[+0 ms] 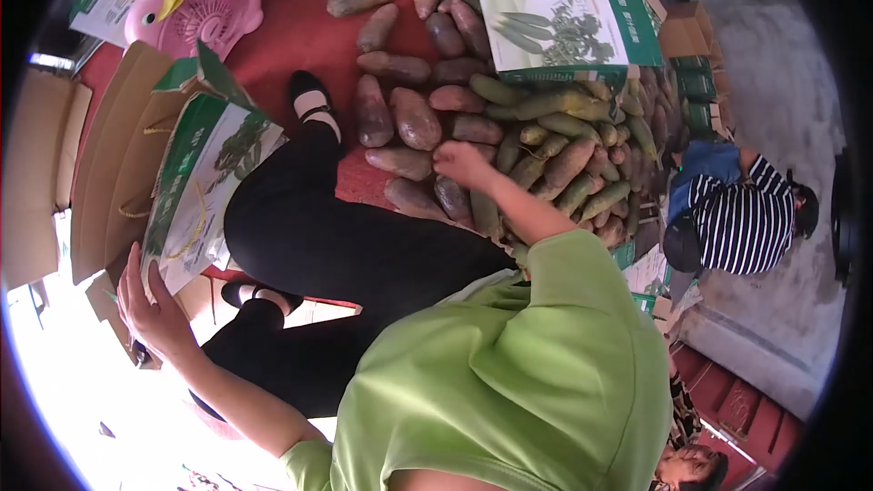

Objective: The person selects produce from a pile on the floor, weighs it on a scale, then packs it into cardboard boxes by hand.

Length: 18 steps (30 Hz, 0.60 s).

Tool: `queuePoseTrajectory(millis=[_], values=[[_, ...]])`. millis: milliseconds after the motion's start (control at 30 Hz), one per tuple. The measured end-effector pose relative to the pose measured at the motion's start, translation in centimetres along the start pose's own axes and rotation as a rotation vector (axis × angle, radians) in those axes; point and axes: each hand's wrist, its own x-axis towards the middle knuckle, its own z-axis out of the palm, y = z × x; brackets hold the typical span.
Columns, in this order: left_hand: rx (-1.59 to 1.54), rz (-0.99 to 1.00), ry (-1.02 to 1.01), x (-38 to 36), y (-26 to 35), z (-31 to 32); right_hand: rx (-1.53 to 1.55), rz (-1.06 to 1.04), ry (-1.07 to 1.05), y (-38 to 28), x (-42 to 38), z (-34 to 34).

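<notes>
Many reddish and green radishes lie on a red cloth and in a heap. My right hand (462,165) is closed at the right end of a reddish radish (398,162), its fingertips partly hidden. To its right rises the heap of green radishes (568,125). At the left, my left hand (153,311) has its fingers apart at the lower edge of an open green and white carton (195,186); whether it touches the carton is unclear. Nothing shows in that hand.
A printed radish carton (555,5) stands on the heap's far side. My legs (336,236) stretch between the hands. A pink basket (195,0) is at the upper left. A person in a striped top (746,223) is at the right, another person (687,455) at the lower right.
</notes>
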Motion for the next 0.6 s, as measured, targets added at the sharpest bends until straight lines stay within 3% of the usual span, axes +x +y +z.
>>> queuePoseTrajectory(millis=[33, 200, 267, 333, 467, 533, 600], values=[[0.011, 0.036, 0.02, 0.0, -0.3, 0.1, -0.148, -0.008, 0.032, 1.3, -1.4, 0.8], [-0.006, 0.007, 0.053, 0.2, -0.4, 0.3, -0.19, -0.053, 0.094, 8.2, -2.3, -0.5], [0.034, 0.018, 0.098, 0.4, -0.1, 0.2, 0.492, 0.471, 0.238, 7.6, -2.0, -3.2], [0.029, 0.029, 0.116, 0.4, -0.4, 0.2, 0.686, 0.667, 0.499, 8.8, -0.8, -4.9], [0.048, 0.017, 0.134, 0.5, 0.2, 0.2, 0.929, 0.684, 0.714, 12.0, 1.6, -8.5], [0.044, 0.002, 0.131, 0.5, 0.2, 0.4, 1.088, 0.793, 0.949, 12.6, 3.0, -9.5], [0.042, -0.016, 0.128, 0.4, 0.3, 0.5, 1.215, 0.778, 0.983, 13.7, 4.6, -9.7]])
